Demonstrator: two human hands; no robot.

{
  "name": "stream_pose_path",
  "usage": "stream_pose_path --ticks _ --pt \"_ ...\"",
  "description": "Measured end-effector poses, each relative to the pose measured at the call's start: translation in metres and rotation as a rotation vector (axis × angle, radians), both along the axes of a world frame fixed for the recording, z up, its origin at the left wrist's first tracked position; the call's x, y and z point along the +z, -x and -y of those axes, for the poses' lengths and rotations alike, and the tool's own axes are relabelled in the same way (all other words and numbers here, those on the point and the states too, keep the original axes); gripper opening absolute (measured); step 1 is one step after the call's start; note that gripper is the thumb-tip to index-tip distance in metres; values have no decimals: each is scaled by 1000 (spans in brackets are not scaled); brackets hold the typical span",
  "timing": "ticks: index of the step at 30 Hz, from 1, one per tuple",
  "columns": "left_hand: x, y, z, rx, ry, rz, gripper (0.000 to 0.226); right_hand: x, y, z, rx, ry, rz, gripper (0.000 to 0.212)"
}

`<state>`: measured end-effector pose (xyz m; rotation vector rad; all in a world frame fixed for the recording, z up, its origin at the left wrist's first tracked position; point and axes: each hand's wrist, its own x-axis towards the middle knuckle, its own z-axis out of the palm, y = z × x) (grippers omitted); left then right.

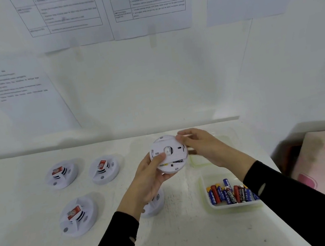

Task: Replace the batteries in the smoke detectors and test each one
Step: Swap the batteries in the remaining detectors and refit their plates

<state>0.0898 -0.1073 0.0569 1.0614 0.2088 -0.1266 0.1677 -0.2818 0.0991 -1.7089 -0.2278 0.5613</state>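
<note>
You have one smoke detector [169,153] lifted off the surface [184,235], its flat back turned toward you. Your left hand [147,180] grips it from below and on the left, with the fingers curled under the body and the thumb pressed on the back near the centre. Your right hand [205,148] holds the upper right rim, fingers curled over the edge.

Three more lie on the surface to your left, each with a red-and-white label on top: the far-left detector [61,174], the far-middle detector [104,169] just beside it, and the near-left detector [77,215] closer to you. A fourth detector [156,205] sits under your left wrist, mostly hidden.

To the right, a white tray [208,206] holds a loose pile of batteries [229,194] in blue, red and black, and your right sleeve crosses its far corner. A clear tray [198,159] lies beyond it, partly behind your right hand; I cannot tell what is in it. Printed sheets [148,5] hang on the wall.
</note>
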Motion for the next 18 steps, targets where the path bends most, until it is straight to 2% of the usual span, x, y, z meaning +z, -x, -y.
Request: stream_pose_path --ticks 2,4,10,15,18 --pt "0 0 1 -1 -7 -11 44 -3 0 -2 -22 -109 -227 36" --pt "-1 0 3 -1 -12 -4 46 -6 -1 -4 -84 -169 -315 34" --pt "-7 0 8 88 33 103 63 -17 0 -15 -283 -264 -336 30" --pt "-11 2 19 205 57 145 56 -19 6 -29 -351 -398 -427 28" --pt "-11 5 29 273 2 160 52 -20 9 -39 -408 -448 -457 19"
